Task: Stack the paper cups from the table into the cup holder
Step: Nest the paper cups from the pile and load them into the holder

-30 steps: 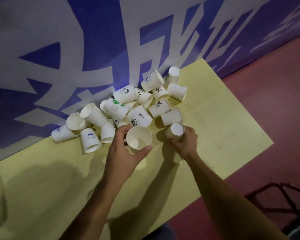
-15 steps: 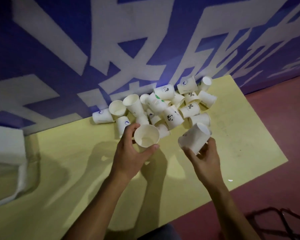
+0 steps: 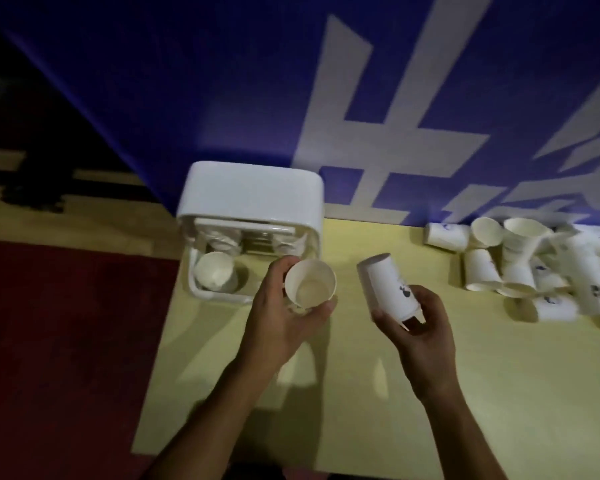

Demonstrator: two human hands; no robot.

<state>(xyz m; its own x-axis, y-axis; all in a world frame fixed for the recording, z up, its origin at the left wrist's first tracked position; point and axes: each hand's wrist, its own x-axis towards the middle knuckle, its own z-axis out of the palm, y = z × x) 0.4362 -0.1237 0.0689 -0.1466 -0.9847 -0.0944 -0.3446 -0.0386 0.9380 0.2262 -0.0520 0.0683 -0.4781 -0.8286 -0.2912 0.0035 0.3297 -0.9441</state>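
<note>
A white cup holder stands at the table's left end, with a cup in its front left slot. My left hand grips an upright paper cup, mouth toward me, just right of the holder's front. My right hand holds a second paper cup tilted with its base up and left; it bears a small dark print. A pile of paper cups lies on the table at the right, against the wall.
The yellow table ends just left of the holder; below that edge is dark red floor. A blue wall with white lettering runs close behind the holder and the pile.
The view has swung left, so the holder is now in sight and the pile is far right. Both hands have carried their cups left, toward the holder.
</note>
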